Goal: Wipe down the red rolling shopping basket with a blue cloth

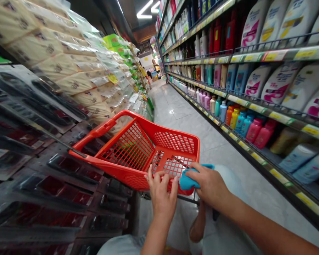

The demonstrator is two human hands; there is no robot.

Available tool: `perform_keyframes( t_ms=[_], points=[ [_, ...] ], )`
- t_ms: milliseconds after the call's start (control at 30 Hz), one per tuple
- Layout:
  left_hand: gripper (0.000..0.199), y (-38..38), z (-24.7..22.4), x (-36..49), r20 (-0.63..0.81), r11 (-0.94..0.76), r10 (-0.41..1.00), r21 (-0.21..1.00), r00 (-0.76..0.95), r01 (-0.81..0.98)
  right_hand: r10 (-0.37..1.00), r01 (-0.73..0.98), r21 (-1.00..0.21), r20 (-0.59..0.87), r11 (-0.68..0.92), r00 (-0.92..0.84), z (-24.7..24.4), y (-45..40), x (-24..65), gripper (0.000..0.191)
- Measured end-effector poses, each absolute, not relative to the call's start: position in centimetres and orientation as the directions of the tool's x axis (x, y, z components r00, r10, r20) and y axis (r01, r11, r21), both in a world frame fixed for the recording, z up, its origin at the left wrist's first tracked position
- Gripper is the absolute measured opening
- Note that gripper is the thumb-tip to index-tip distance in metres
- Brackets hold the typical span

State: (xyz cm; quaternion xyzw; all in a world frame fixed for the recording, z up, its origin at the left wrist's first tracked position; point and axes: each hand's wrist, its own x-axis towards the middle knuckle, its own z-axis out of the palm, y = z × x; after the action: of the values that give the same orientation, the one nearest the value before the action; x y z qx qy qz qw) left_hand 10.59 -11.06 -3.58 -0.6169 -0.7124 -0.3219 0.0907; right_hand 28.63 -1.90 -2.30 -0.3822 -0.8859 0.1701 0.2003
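Head view: the right hand [206, 180] grips a blue cloth [188, 180] at the near front corner of the red basket [136, 179]. The left hand [162, 193], fingers loosely spread, is at the near rim, closer to the handle [99, 131]. The basket's long axis slants leftward, away. Beyond, shelves [278, 115] hold bottles [255, 130].

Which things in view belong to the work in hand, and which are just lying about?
In use:
cloth, in the right hand
basket, left hand at its rim

Just around:
bottles on shelves
cream packs, stacked
dark packages, at left, blurred
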Motion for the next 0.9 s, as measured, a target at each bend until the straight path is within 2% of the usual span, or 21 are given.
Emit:
perform_keyframes(
  t_ms=[100,200,333,467,567,667,800,900],
  points=[
    [0.013,-10.6,-3.6,10.9,0.525,0.032,0.819,0.359,-0.231,0.933,0.816,0.704,-0.424,0.189,0.569,-0.546,-2.0,0.6,28.9,0.030],
    [0.018,-10.3,-3.4,10.5,0.513,0.019,0.828,0.380,-0.228,0.925,0.861,0.791,-0.343,0.151,0.507,-0.486,-1.1,4.6,28.4,0.026],
    [0.021,-10.2,-2.9,9.6,0.460,-0.011,0.864,0.422,-0.203,0.906,0.833,0.798,-0.249,0.079,0.549,-0.548,0.1,6.6,27.9,0.024],
    [0.023,-10.4,-2.6,8.4,0.437,-0.041,0.883,0.441,-0.174,0.897,0.828,0.796,-0.237,0.074,0.556,-0.556,0.6,5.0,27.9,0.026],
    [0.028,-10.8,-2.5,6.8,0.462,-0.053,0.869,0.442,-0.176,0.896,0.833,0.783,-0.299,0.086,0.545,-0.547,0.0,2.9,27.9,0.023],
    [0.033,-11.6,-2.5,5.2,0.515,-0.030,0.834,0.398,-0.196,0.917,0.805,0.694,-0.431,0.154,0.576,-0.573,-1.4,1.6,28.2,0.022],
    [0.025,-13.5,-2.8,5.9,0.550,-0.002,0.824,0.239,-0.133,0.971,0.809,0.563,-0.602,0.274,0.566,-0.521,-2.8,3.2,29.0,0.029],
    [0.016,-14.9,-3.2,8.4,0.557,-0.055,0.830,0.137,-0.031,0.989,0.864,0.596,-0.634,0.272,0.493,-0.425,-2.9,4.2,29.1,0.025]
  ],
)
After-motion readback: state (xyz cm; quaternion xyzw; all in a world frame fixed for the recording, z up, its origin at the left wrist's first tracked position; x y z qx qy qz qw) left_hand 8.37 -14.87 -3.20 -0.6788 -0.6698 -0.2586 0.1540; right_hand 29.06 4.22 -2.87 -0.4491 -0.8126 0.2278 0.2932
